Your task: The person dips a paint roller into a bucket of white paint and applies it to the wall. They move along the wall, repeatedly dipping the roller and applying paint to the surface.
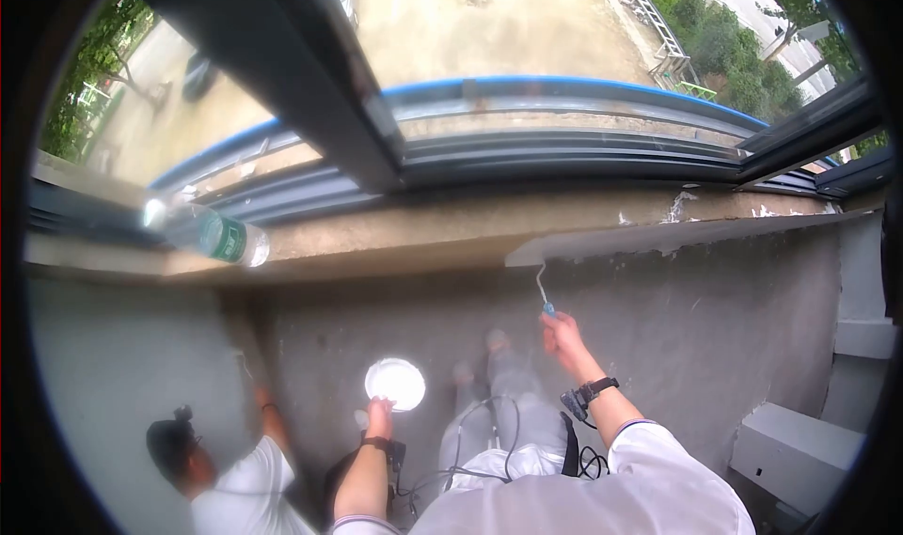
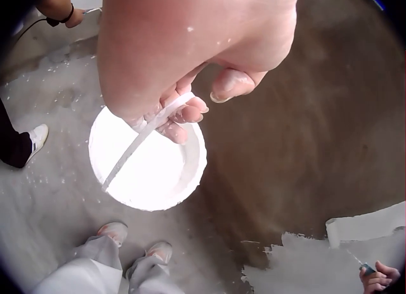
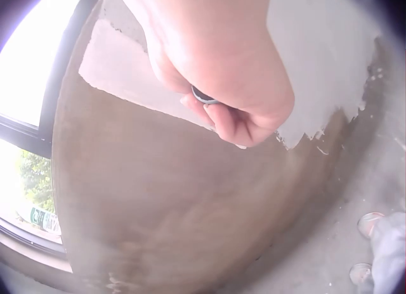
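My left hand (image 1: 379, 415) carries a white bucket (image 1: 396, 382) by its bail handle (image 2: 129, 156), with fingers hooked round it. Whitish paint coats the bucket's inside and rim, and specks dot the hand. In my right hand (image 1: 564, 339) is the blue handle (image 1: 548, 308) of a paint roller, gripped in curled fingers. The white roller sleeve (image 2: 332, 233) lies against the wall at the end of a pale painted strip (image 2: 375, 224). Seen from the right wrist, the hand covers the roller, leaving only the handle's dark end (image 3: 204, 96) showing.
A plastic bottle (image 1: 226, 239) rests on the window ledge (image 1: 376, 243) at left. Dark window frames (image 1: 564, 164) run above the wall. Another person (image 1: 245, 469) works at the left wall. A grey boxy ledge (image 1: 800, 450) juts out at right. Cables hang at my waist.
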The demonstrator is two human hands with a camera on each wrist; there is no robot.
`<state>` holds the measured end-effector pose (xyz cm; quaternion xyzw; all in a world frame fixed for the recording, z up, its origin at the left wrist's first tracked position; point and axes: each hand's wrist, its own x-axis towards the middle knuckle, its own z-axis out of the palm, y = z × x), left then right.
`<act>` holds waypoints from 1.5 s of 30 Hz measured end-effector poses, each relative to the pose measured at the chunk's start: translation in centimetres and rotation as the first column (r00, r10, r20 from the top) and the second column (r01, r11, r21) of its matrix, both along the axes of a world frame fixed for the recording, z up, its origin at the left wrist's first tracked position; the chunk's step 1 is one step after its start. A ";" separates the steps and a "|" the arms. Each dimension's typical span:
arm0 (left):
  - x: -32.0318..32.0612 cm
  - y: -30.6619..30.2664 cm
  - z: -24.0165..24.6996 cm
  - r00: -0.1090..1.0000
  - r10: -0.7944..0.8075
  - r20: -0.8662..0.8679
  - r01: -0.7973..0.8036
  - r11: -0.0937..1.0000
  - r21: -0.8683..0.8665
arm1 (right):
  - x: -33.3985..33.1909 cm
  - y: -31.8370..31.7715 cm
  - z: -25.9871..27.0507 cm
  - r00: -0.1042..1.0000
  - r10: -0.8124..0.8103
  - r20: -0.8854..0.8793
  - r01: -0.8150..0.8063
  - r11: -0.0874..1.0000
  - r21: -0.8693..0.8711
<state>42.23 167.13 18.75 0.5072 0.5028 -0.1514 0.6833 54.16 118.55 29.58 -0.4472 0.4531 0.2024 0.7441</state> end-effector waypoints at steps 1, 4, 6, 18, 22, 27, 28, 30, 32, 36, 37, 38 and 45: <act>0.2 -0.5 0.3 1.000 -0.015 0.001 0.015 1.000 0.002 | 0.1 0.0 -1.0 1.000 -0.005 -0.012 0.005 1.000 -0.003; 1.2 -1.3 1.0 0.997 -0.072 -0.013 0.072 0.997 -0.003 | 0.8 -0.3 -3.6 0.999 -0.004 -0.051 0.004 1.000 0.001; 2.1 -2.8 2.1 0.996 -0.080 -0.036 0.082 0.996 0.037 | 1.1 -0.6 -5.6 0.997 0.008 -0.081 -0.007 1.000 0.005; 3.3 -5.8 -0.7 0.982 -0.190 -0.007 0.190 0.982 -0.006 | 1.5 -1.0 -15.8 0.995 -0.008 -0.095 0.014 0.998 0.058; 4.9 -7.4 0.1 0.975 -0.220 -0.023 0.219 0.975 -0.026 | 2.3 -0.9 -17.3 0.992 -0.013 -0.122 0.020 0.998 0.054; 4.9 -7.7 0.0 0.973 -0.228 -0.023 0.228 0.974 -0.017 | 1.5 -1.0 -20.9 0.993 -0.016 -0.116 0.028 0.995 0.101; 4.7 -7.5 -0.1 0.966 -0.258 -0.031 0.257 0.966 -0.012 | 1.4 -0.9 -21.1 0.990 0.003 -0.140 0.006 0.998 0.067; 4.2 -7.0 -0.1 0.957 -0.290 -0.013 0.289 0.956 -0.048 | 0.7 -0.2 -20.3 0.987 0.014 -0.162 -0.008 0.999 0.039; 4.4 -6.8 -0.1 0.945 -0.324 0.038 0.326 0.941 -0.091 | 0.7 -0.1 -18.3 0.986 0.113 -0.126 -0.123 0.990 -0.072; 4.5 -7.1 0.1 0.951 -0.305 0.050 0.309 0.946 -0.102 | -0.8 -0.1 -14.2 0.989 0.066 -0.129 -0.078 0.993 -0.094; 4.4 -7.1 0.2 0.961 -0.272 0.048 0.276 0.954 -0.117 | -1.3 0.0 -12.3 0.987 0.098 -0.131 -0.111 0.989 -0.098; 4.3 -7.0 0.4 0.970 -0.238 0.044 0.242 0.961 -0.131 | -1.9 0.0 -10.2 0.983 0.130 -0.133 -0.144 0.984 -0.102; 2.8 -4.8 -0.8 0.962 -0.261 0.081 0.269 0.956 -0.114 | -6.9 0.9 5.7 0.989 0.137 -0.048 -0.141 0.986 -0.083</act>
